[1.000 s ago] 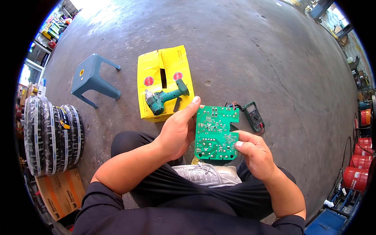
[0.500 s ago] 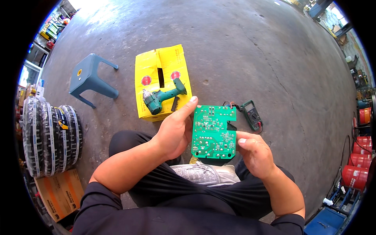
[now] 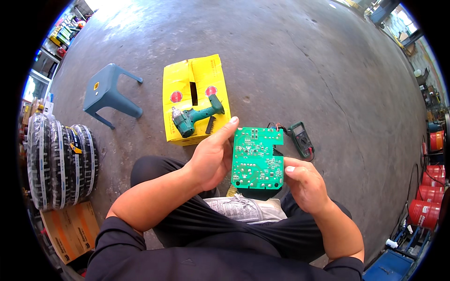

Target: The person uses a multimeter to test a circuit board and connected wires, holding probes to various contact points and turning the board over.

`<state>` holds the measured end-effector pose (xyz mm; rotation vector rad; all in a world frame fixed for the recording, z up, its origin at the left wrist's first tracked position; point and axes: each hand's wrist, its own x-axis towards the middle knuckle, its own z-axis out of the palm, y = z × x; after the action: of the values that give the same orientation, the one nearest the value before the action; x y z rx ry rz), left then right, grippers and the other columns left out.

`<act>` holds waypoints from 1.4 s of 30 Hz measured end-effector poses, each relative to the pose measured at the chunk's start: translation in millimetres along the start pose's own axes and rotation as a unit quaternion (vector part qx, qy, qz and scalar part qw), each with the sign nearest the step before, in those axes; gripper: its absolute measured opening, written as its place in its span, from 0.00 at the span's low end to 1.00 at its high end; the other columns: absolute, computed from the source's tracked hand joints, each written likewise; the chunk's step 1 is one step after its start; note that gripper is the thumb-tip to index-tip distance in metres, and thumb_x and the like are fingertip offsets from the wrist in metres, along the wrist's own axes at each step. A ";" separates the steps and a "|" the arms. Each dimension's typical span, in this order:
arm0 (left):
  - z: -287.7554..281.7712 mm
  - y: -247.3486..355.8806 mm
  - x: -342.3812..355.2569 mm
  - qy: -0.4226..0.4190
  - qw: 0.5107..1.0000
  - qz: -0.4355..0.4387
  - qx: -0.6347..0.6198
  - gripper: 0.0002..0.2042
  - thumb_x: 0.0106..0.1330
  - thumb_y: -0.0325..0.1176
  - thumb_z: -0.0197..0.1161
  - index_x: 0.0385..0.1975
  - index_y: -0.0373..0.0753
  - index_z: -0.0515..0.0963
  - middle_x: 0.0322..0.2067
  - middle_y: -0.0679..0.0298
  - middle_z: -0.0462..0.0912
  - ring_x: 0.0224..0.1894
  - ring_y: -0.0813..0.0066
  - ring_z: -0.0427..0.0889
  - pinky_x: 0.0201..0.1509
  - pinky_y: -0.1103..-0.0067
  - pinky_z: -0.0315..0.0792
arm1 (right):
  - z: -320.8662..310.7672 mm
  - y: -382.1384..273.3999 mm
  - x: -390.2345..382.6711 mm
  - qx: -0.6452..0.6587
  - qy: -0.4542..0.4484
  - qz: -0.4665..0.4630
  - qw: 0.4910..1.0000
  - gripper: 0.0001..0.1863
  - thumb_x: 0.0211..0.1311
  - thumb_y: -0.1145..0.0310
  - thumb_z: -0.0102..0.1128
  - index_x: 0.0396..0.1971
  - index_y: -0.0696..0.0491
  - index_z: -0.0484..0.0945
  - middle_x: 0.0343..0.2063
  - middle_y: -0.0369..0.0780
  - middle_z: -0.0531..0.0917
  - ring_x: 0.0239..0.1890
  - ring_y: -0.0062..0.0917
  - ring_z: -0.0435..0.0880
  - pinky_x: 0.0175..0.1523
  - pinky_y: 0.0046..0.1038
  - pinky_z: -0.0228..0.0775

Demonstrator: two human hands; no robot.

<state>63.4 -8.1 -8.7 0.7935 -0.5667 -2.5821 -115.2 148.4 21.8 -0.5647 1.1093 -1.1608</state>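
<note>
A green circuit board is held up in front of me with its soldered side toward me. My left hand grips its left edge, the thumb pointing up along the corner. On the right edge, below a notch, my right hand holds it between thumb and fingers; the fingers behind are hidden. Something black shows under the board's lower edge. Beyond the board, a teal cordless power tool lies on a yellow cardboard box, beside a small black toothed piece. A multimeter with leads lies on the floor to the right.
A blue-grey plastic stool stands at left, beyond several wrapped tyres and a brown carton. Red drums and a blue metal cart line the right side. Concrete floor stretches ahead.
The circuit board has shifted very slightly right and tilted a little in my hands. Both hands keep their hold, and the things around have not moved.
</note>
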 end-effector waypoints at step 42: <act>18.0 16.9 -9.6 0.049 0.895 0.251 0.366 0.13 0.78 0.40 0.63 0.38 0.35 0.82 0.28 0.68 0.84 0.29 0.85 0.80 0.36 0.84 0.75 | 3.5 5.4 9.6 0.179 -0.088 0.049 0.979 0.45 0.60 0.62 0.57 0.78 0.58 0.53 0.72 0.58 0.67 0.72 0.55 0.69 0.71 0.55 0.69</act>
<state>64.0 -13.2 17.2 0.8365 -1.5309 -1.8169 -109.8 140.8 14.9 -0.3203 0.7455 -1.1656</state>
